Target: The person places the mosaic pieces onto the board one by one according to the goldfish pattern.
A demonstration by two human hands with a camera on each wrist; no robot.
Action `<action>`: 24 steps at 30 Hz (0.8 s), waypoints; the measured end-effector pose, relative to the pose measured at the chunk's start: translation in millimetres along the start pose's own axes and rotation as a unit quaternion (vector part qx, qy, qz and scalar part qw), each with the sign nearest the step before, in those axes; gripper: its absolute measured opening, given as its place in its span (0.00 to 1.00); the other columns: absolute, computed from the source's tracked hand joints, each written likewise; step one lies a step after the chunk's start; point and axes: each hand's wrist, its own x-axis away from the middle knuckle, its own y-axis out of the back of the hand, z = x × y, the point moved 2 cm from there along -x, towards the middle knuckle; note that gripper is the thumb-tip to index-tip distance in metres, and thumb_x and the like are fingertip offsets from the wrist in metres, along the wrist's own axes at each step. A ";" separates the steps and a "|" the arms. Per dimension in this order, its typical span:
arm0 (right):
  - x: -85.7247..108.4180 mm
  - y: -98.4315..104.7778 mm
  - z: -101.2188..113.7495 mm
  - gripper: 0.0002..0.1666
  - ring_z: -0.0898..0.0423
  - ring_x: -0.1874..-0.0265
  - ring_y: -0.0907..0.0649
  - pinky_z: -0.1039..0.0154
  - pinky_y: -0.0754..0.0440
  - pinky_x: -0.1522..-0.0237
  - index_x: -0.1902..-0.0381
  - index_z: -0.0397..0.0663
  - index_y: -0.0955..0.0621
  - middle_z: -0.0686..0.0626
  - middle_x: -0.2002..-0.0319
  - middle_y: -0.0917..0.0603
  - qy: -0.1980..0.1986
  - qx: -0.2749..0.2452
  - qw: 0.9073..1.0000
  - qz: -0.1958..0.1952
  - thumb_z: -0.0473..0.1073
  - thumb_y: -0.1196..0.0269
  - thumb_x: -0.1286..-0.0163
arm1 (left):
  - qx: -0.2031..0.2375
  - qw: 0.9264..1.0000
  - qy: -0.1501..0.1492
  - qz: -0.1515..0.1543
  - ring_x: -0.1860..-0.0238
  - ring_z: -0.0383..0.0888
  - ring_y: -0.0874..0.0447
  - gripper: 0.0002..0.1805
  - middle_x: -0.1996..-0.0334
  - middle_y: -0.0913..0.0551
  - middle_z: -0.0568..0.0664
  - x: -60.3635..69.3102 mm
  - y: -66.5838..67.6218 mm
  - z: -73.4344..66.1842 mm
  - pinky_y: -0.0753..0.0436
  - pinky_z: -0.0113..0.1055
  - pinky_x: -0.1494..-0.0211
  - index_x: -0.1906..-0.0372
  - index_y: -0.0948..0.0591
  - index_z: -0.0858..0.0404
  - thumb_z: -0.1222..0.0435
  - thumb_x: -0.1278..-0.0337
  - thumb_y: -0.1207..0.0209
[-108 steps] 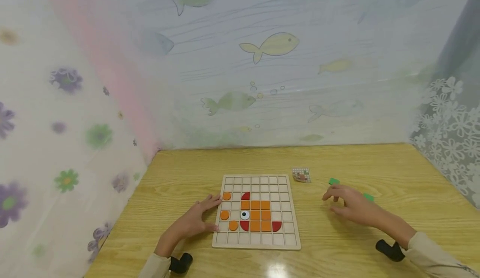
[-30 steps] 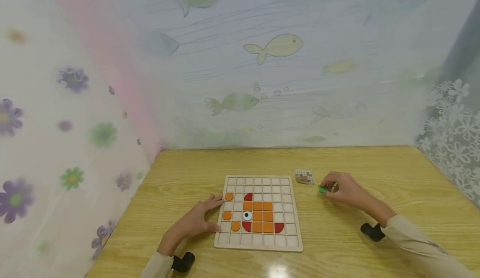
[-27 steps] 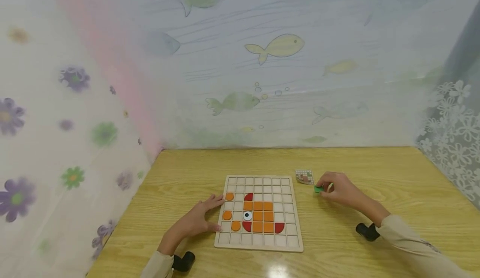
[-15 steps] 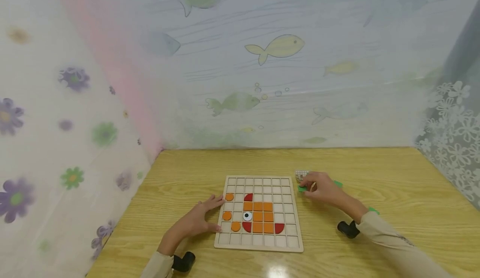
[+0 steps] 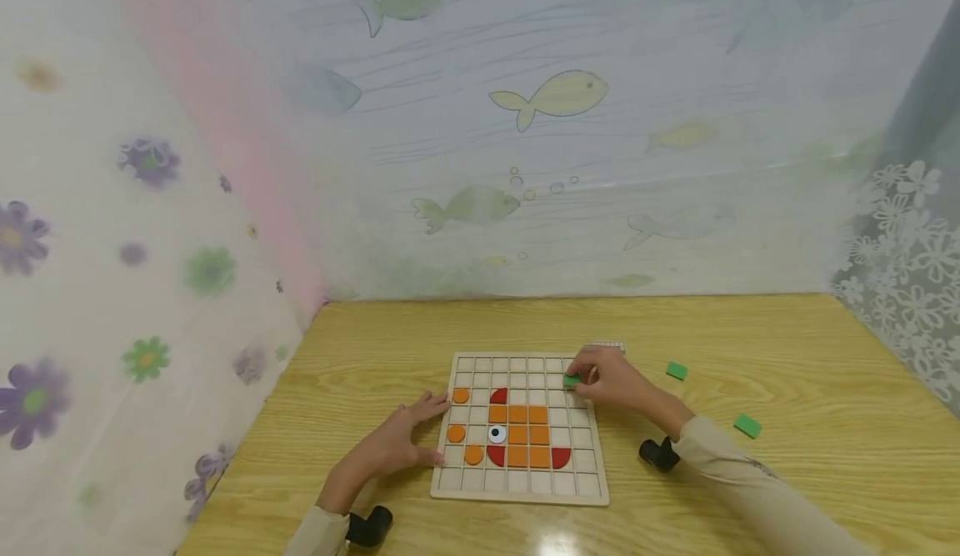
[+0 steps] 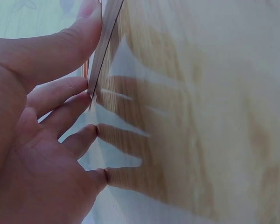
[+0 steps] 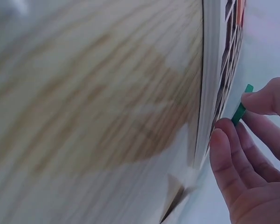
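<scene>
A wooden grid board (image 5: 517, 496) lies on the table, bearing orange square tiles (image 5: 517, 435), orange round tiles (image 5: 457, 433), red quarter-round tiles (image 5: 561, 458) and an eye tile (image 5: 497, 434). Over the board's upper right cells, my right hand (image 5: 618, 381) pinches a green square tile (image 5: 572, 381); in the right wrist view the thumb presses that green tile (image 7: 242, 105) against the fingers, tilted above the board. At the board's left edge rests my left hand (image 5: 390, 443), fingers spread and touching the rim. The left wrist view shows its fingertips along the board's side (image 6: 105, 46).
Two more green square tiles, one nearer the back (image 5: 677, 370) and one farther right (image 5: 747, 426), lie on the wooden table (image 5: 750, 331). A small printed card (image 5: 615, 345) sits behind the right hand, mostly covered. A fish-patterned wall covering (image 5: 555, 206) borders the table's back.
My right hand has picked up a green tile from the right of the table and carried it left, past the card, to above the board. My left hand has stayed at the board's edge.
</scene>
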 end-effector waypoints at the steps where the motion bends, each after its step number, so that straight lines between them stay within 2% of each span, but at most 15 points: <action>1: -2.1 -1.8 1.1 0.07 0.59 0.73 0.22 0.67 0.20 0.71 0.65 0.40 0.16 0.50 0.69 0.20 -0.002 -0.002 1.000 0.003 0.31 0.35 0.43 | 0.000 1.000 0.000 0.001 0.28 0.59 0.54 0.42 0.30 0.40 0.56 0.5 0.0 0.3 0.59 0.65 0.33 0.31 0.34 0.64 0.58 0.53 0.31; 7: -12.3 -10.9 5.5 0.07 0.61 0.73 0.22 0.67 0.22 0.71 0.65 0.41 0.15 0.50 0.69 0.19 -0.018 0.010 1.000 0.016 0.32 0.34 0.43 | 0.000 1.000 -0.002 0.001 0.28 0.61 0.54 0.42 0.30 0.40 0.57 1.5 -0.1 -0.9 0.59 0.65 0.33 0.31 0.34 0.64 0.57 0.52 0.31; 15: -18.2 -14.8 8.5 0.07 0.64 0.77 0.26 0.66 0.29 0.75 0.66 0.47 0.15 0.54 0.74 0.22 -0.041 0.030 0.998 0.031 0.33 0.34 0.43 | -0.002 1.000 -0.001 0.002 0.28 0.60 0.55 0.42 0.29 0.41 0.57 1.5 -0.4 -3.0 0.59 0.65 0.32 0.32 0.34 0.65 0.58 0.52 0.31; 24: -22.4 -15.6 8.3 0.07 0.61 0.73 0.24 0.66 0.26 0.71 0.65 0.42 0.15 0.50 0.67 0.21 -0.044 0.019 0.998 0.041 0.31 0.36 0.42 | -0.005 1.000 -0.002 -0.006 0.28 0.59 0.54 0.42 0.29 0.41 0.57 1.7 -1.3 1.1 0.59 0.64 0.32 0.32 0.34 0.65 0.58 0.52 0.31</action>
